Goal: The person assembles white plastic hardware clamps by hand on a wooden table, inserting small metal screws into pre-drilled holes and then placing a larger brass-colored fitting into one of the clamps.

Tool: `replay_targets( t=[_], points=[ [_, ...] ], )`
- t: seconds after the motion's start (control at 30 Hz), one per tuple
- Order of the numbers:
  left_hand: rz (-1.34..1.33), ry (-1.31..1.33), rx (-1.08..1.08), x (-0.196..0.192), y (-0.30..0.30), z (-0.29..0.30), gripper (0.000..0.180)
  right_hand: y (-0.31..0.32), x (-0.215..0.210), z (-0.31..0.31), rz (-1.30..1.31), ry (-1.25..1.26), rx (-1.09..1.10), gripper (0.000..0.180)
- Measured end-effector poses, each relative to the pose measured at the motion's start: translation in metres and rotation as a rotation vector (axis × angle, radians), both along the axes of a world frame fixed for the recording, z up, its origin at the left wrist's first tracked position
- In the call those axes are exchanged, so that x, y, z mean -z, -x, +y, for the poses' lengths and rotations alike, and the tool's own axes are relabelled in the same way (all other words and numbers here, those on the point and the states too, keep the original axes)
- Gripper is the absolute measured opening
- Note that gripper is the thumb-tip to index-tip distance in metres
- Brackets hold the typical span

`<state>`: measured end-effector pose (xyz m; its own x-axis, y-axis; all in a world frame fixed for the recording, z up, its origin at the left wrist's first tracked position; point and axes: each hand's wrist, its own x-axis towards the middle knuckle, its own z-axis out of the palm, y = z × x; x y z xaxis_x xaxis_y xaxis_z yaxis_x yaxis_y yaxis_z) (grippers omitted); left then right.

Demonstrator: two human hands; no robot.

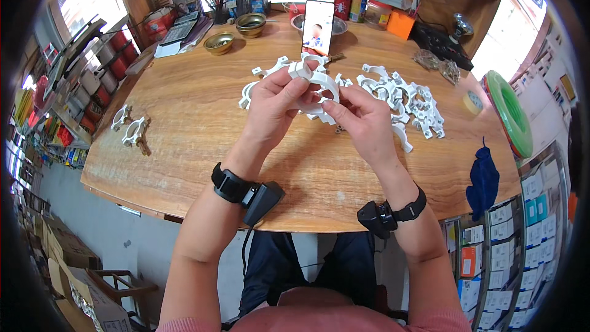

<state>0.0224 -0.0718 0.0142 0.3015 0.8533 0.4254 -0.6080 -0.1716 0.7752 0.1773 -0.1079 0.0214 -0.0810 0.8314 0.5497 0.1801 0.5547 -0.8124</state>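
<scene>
Basically, it all hinges on the gap btwn the two hands: the white ring clamp point(329, 82) is there, held up off the tabletop point(203, 110), approx. straight ahead of the person's body. L hand point(275, 95) is grasping its blocky upper-L end, thumb on the near face; R hand point(365, 124) is pinching the lower-R edge w/ thumb & fingertips. So both are on it & neither is nearer; L sits higher in view, R thumb a bit closer to the body. Can't tell if it's one pc or two halves, since fingers cover parts of it & more white shows just below.

Orientation: visible curve runs upper L to lower R, bulging to the far R, so its long line lies diag. w/ a hand at each end. I'd judge that diag. is what counts: turn one wrist alone & the ends go out of line.

Around it: loose pile of white clamp pcs point(402, 92) on the R, just beyond R hand, so R is nearer. Two white clamps point(133, 132) lie far L on the wood, well apart from the rest, L hand nearer. Phone point(318, 27) stands near-upright beyond both hands.
</scene>
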Motion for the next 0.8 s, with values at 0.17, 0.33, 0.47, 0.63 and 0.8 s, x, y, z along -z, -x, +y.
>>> replay_targets(
  t=[0.17, 0.33, 0.47, 0.63, 0.8],
  points=[
    [-0.014, -0.010, 0.013, -0.001, 0.000, -0.002, 0.029, 0.001, -0.004, -0.003, -0.023, 0.037, 0.004, 0.018],
    [-0.006, -0.009, 0.009, 0.001, 0.000, 0.001, 0.028, 0.001, -0.003, -0.003, -0.040, 0.019, -0.009, 0.018],
    [-0.048, -0.023, 0.004, 0.006, 0.001, 0.006, 0.028, -0.010, -0.017, 0.003, 0.121, 0.128, -0.059, 0.018],
    [-0.081, 0.041, 0.033, 0.005, 0.003, 0.006, 0.029, -0.055, -0.030, 0.022, -0.421, 0.228, -0.021, 0.020],
    [-0.125, 0.059, 0.115, 0.007, -0.003, 0.005, 0.031, -0.070, -0.001, 0.028, -1.029, 0.191, 0.121, 0.018]
  ],
)
